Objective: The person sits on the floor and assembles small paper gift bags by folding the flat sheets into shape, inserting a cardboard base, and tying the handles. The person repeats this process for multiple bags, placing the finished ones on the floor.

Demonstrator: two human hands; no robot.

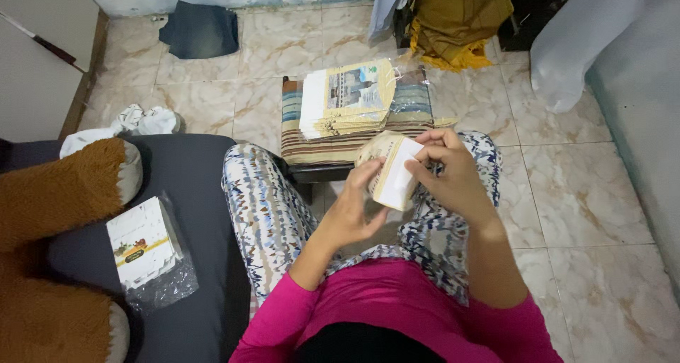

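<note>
Cream paper piece [391,170], partly folded with a white inner face, held up over the lap between both hands. Left hand [352,208] under and behind it, fingers curled up along its left edge, grasping it. Right hand [446,175] on its right side, fingertips pinching the upper right edge; clenched on the paper, thumb hidden behind the fingers.

Just beyond the hands: small stool [354,145] with a striped cushion top, carrying a stack of printed cream sheets [347,97] in loose clear plastic wrap. Stack sits slightly skewed, overhanging nothing that can be told. Held paper overlaps the stool's near edge in view, so that edge is partly hidden.

Person seated on a dark grey mattress [191,193], patterned blue-white trousers [265,207], pink sleeves [283,313]. On the mattress to the left, well apart from the hands: white packet with a yellow band [142,242] lying on clear plastic. Further left, brown plush toy [57,193] with pale paws.

Floor is beige marble-look tile [581,193]. White crumpled cloth [138,122] near the mattress corner, folded blue jeans [202,30] by the far wall, mustard cloth [457,19] heaped at top, white fabric [581,44] hanging at right.
</note>
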